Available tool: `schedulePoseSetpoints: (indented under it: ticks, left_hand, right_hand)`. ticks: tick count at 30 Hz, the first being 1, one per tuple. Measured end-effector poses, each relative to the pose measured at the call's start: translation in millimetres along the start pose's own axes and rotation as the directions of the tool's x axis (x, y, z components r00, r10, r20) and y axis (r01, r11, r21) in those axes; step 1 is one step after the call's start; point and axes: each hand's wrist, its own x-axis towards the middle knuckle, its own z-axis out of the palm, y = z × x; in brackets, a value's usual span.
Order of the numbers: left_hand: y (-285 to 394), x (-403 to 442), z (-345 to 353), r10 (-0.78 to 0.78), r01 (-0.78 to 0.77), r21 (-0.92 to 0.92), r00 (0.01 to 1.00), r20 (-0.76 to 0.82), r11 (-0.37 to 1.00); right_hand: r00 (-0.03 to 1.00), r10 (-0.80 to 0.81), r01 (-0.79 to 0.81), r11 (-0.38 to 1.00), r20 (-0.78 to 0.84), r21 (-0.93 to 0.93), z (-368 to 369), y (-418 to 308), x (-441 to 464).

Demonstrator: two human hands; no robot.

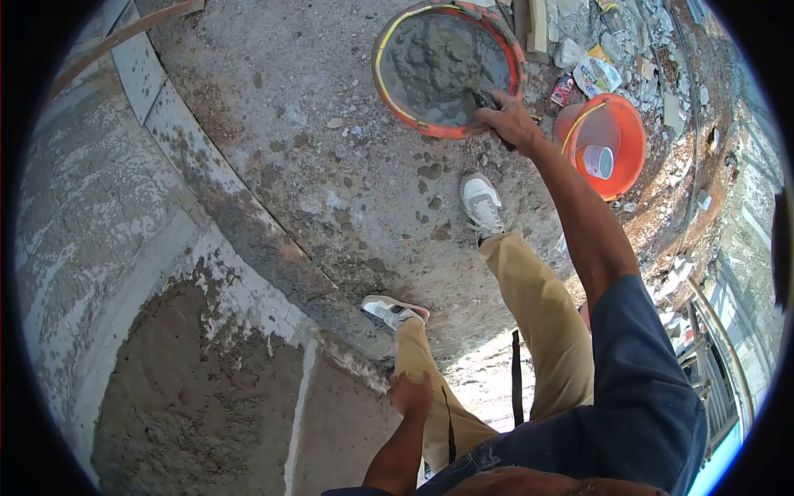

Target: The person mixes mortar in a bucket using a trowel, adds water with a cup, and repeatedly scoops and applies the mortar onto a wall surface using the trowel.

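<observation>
My right hand is closed around the dark handle of a trowel at the near right rim of a basin. The trowel's blade is hidden. Wet grey mortar lies heaped in the basin, which has a red-orange and yellow rim. Low beside my left leg, my left hand hangs with curled fingers, and I see nothing in it. Close to that hand is the wall, with a patch of fresh, rough mortar farther left.
An orange bucket with a white cup inside stands right of the basin. Rubble and wrappers lie beyond it. A mortar-spattered board runs along the wall's foot. My shoes are on the gritty ground.
</observation>
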Motion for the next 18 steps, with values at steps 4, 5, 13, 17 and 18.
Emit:
schedulePoseSetpoints:
  ticks: [4,5,13,17,18]
  left_hand:
    - [-11,1,-6,0.077,-0.075,-0.074,0.997,0.018,0.994]
    - [-18,5,-4,0.102,-0.099,-0.093,0.994,0.025,0.991]
    - [-55,26,11,0.159,-0.15,-0.202,0.987,0.025,0.968]
    - [-79,22,2,0.103,-0.081,-0.267,0.992,0.066,0.96]
    - [-86,25,7,0.1,-0.079,-0.28,0.993,0.061,0.957]
  right_hand:
    - [0.991,-0.12,0.119,0.993,-0.063,-0.017,-2,14,-22]
    - [0.993,-0.1,0.099,0.995,-0.057,-0.024,0,15,-23]
    - [0.996,-0.04,0.056,0.978,-0.086,0.2,27,-14,-79]
    - [0.988,-0.133,0.154,0.922,-0.082,0.356,70,-52,-134]
    - [0.989,-0.12,0.146,0.915,-0.09,0.376,94,-65,-150]
